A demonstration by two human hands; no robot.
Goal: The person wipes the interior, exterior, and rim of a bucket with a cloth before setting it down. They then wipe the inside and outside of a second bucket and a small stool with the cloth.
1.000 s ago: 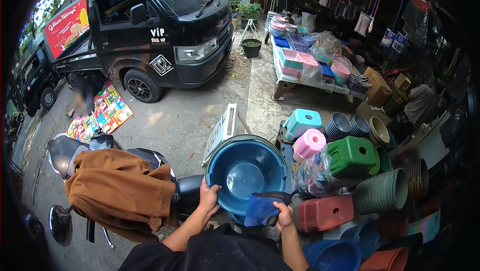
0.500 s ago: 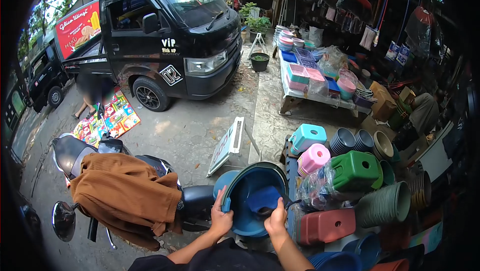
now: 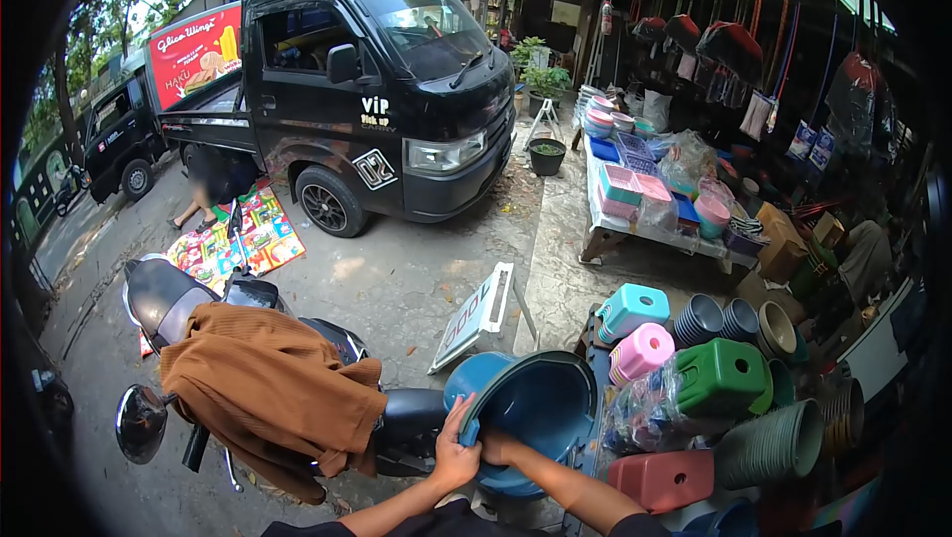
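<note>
A large blue plastic tub (image 3: 555,393) stands tilted in front of me, its wide mouth facing me. My left hand (image 3: 455,453) is closed round its left rim, beside a lighter blue piece on the edge. Reaching across the opening, my right hand (image 3: 502,447) is against the inner left wall, just beside the left hand. Its fingers are hidden, and I cannot tell what they hold. Another rounded blue container (image 3: 470,378) shows behind the tub's left side.
A motorbike with a brown jacket (image 3: 268,378) over it stands at left. On the right are plastic stools (image 3: 722,378) and stacked pots (image 3: 769,446). A white sign (image 3: 478,317), a black pickup (image 3: 382,101), a goods table (image 3: 635,225) and a person (image 3: 220,175) are further off.
My right hand has moved left across the tub to its left inner wall. The dark blue cloth-like thing it held no longer shows. The view has shifted, so the scene sits further right.
</note>
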